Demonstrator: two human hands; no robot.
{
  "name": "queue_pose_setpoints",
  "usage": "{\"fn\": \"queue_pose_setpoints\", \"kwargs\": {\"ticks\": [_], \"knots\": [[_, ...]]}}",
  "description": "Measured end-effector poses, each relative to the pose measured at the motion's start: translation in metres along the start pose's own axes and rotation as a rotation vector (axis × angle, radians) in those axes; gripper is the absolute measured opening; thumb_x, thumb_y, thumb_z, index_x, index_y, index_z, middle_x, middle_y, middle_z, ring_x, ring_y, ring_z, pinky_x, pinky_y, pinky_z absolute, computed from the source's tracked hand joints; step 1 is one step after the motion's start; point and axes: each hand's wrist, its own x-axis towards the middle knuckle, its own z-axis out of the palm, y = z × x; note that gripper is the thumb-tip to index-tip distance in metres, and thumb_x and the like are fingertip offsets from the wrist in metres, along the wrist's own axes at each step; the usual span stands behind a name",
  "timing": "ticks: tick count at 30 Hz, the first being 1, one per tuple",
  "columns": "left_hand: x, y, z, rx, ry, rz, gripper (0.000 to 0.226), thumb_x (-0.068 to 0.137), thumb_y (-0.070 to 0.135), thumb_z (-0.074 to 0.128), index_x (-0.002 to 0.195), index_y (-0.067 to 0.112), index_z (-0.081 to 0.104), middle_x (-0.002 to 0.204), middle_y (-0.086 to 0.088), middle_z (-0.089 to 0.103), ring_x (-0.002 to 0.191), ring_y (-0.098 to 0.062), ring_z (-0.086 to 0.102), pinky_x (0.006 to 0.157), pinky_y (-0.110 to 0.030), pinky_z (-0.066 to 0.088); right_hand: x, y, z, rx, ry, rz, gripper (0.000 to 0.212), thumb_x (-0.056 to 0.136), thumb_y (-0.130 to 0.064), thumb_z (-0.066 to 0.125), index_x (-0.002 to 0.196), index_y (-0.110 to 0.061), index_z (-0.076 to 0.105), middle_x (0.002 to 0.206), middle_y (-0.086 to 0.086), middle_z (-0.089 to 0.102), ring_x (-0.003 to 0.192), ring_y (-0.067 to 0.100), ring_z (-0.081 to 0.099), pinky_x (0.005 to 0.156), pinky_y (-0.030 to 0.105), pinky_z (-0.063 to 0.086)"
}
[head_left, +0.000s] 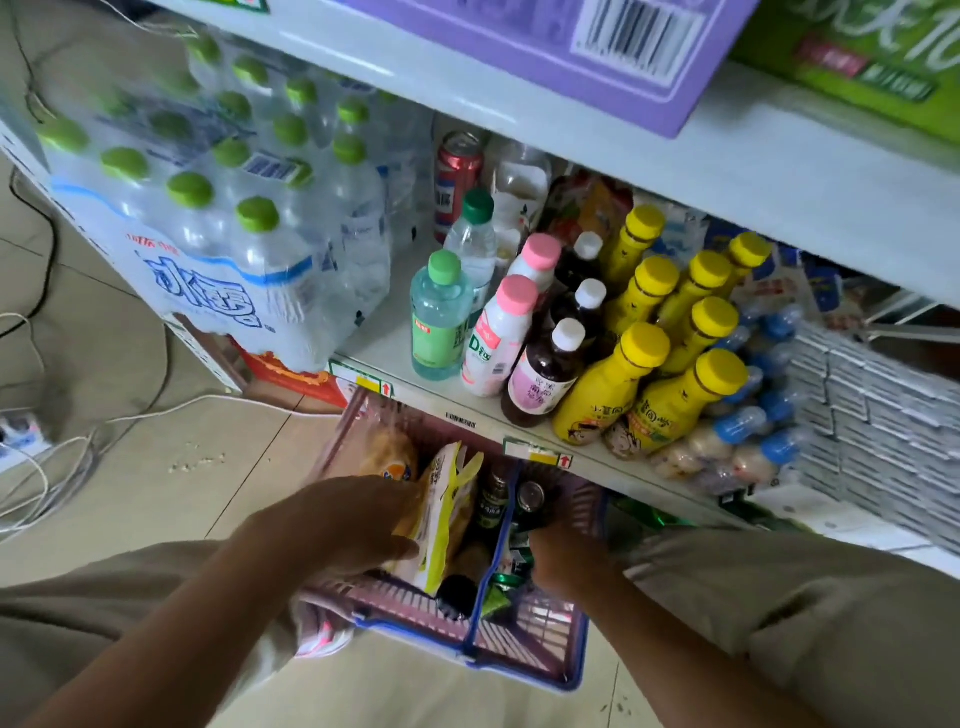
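A pink shopping basket (540, 644) with blue handles sits on the floor between my knees, below a store shelf. Inside it are a yellow snack bag (441, 514), an orange packet (389, 452), dark bottles and cans (530, 496). My left hand (343, 525) reaches into the basket's left side, fingers extended against the yellow bag. My right hand (566, 556) is down in the basket's right side among the cans; its fingers are hidden, so what it holds is unclear.
The white shelf (483, 410) above the basket carries yellow-capped bottles (644, 374), pink-capped bottles (498, 332), a green-capped bottle (439, 317) and a wrapped pack of water bottles (218, 208). White cables (78, 447) lie on the tiled floor at left.
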Motion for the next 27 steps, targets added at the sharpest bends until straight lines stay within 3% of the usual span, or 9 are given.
{"fn": "queue_pose_setpoints", "kwargs": {"ticks": [3, 5, 8, 11, 14, 19, 22, 24, 27], "knots": [[-0.008, 0.0, -0.02, -0.03, 0.022, -0.011, 0.059, 0.105, 0.045, 0.048, 0.158, 0.027, 0.03, 0.158, -0.002, 0.044, 0.144, -0.023, 0.045, 0.115, -0.038, 0.04, -0.028, -0.03, -0.046, 0.086, -0.054, -0.117, 0.028, 0.1, -0.026, 0.058, 0.076, -0.01, 0.056, 0.079, 0.007, 0.059, 0.089, 0.03, 0.065, 0.062, 0.029, 0.044], [-0.016, -0.002, -0.034, -0.078, 0.089, -0.025, 0.055, 0.106, 0.041, 0.047, 0.156, 0.024, 0.034, 0.157, -0.002, 0.046, 0.143, -0.022, 0.047, 0.114, -0.04, 0.042, -0.051, -0.045, -0.09, 0.177, 0.011, -0.206, 0.038, 0.101, -0.029, 0.057, 0.066, -0.015, 0.048, 0.068, 0.0, 0.047, 0.078, 0.023, 0.06, 0.055, 0.03, 0.033], [-0.025, -0.015, -0.052, -0.307, 0.297, -0.07, 0.063, 0.103, 0.048, 0.052, 0.156, 0.022, 0.029, 0.137, 0.0, 0.057, 0.135, -0.028, 0.053, 0.108, -0.042, 0.047, -0.085, -0.065, -0.153, 0.346, 0.292, -0.321, 0.017, 0.099, -0.022, 0.059, 0.087, -0.023, 0.071, 0.08, -0.002, 0.067, 0.066, 0.005, 0.058, 0.061, 0.024, 0.048], [-0.027, -0.035, -0.062, -0.686, 0.602, -0.09, 0.059, 0.1, 0.036, 0.063, 0.146, 0.012, 0.035, 0.113, 0.0, 0.074, 0.114, -0.031, 0.068, 0.098, -0.045, 0.052, -0.093, -0.087, -0.2, 0.485, 0.556, -0.389, 0.016, 0.095, -0.025, 0.069, 0.108, -0.025, 0.077, 0.097, -0.008, 0.078, 0.086, 0.001, 0.071, 0.08, 0.025, 0.057], [-0.03, -0.053, -0.074, -0.932, 0.785, -0.058, 0.047, 0.096, 0.027, 0.069, 0.134, 0.015, 0.044, 0.103, 0.001, 0.077, 0.088, -0.025, 0.074, 0.086, -0.045, 0.058, -0.08, -0.107, -0.251, 0.513, 0.658, -0.42, 0.017, 0.094, -0.019, 0.073, 0.11, -0.022, 0.079, 0.098, -0.011, 0.079, 0.088, -0.002, 0.071, 0.083, 0.016, 0.055], [-0.037, -0.077, -0.098, -1.287, 0.947, -0.04, 0.033, 0.097, 0.022, 0.065, 0.126, 0.019, 0.049, 0.096, 0.006, 0.073, 0.079, -0.016, 0.076, 0.079, -0.044, 0.06, -0.023, -0.107, -0.34, 0.546, 0.766, -0.435, 0.017, 0.094, -0.004, 0.067, 0.107, -0.011, 0.076, 0.092, -0.001, 0.075, 0.081, 0.002, 0.067, 0.076, 0.01, 0.048], [-0.042, -0.086, -0.107, -1.33, 0.987, -0.056, 0.037, 0.091, 0.029, 0.066, 0.123, 0.021, 0.051, 0.087, 0.007, 0.075, 0.084, -0.021, 0.074, 0.081, -0.041, 0.058, 0.035, -0.102, -0.38, 0.497, 0.834, -0.358, 0.024, 0.093, 0.002, 0.062, 0.115, 0.0, 0.073, 0.105, 0.014, 0.075, 0.096, 0.019, 0.07, 0.086, 0.016, 0.051], [-0.043, -0.089, -0.111, -1.333, 0.981, -0.045, 0.036, 0.09, 0.032, 0.066, 0.123, 0.024, 0.051, 0.085, 0.009, 0.076, 0.088, -0.021, 0.072, 0.085, -0.042, 0.057, 0.07, -0.102, -0.402, 0.494, 0.9, -0.289, 0.029, 0.093, 0.004, 0.059, 0.12, 0.002, 0.069, 0.118, 0.021, 0.072, 0.113, 0.032, 0.068, 0.102, 0.029, 0.05], [-0.042, -0.082, -0.116, -1.296, 1.032, 0.007, 0.029, 0.094, 0.029, 0.062, 0.121, 0.029, 0.052, 0.098, 0.012, 0.074, 0.09, -0.016, 0.071, 0.078, -0.038, 0.055, 0.113, -0.098, -0.429, 0.375, 0.824, -0.107, 0.04, 0.094, -0.002, 0.06, 0.135, 0.0, 0.062, 0.138, 0.02, 0.063, 0.13, 0.035, 0.058, 0.113, 0.042, 0.042]]}}
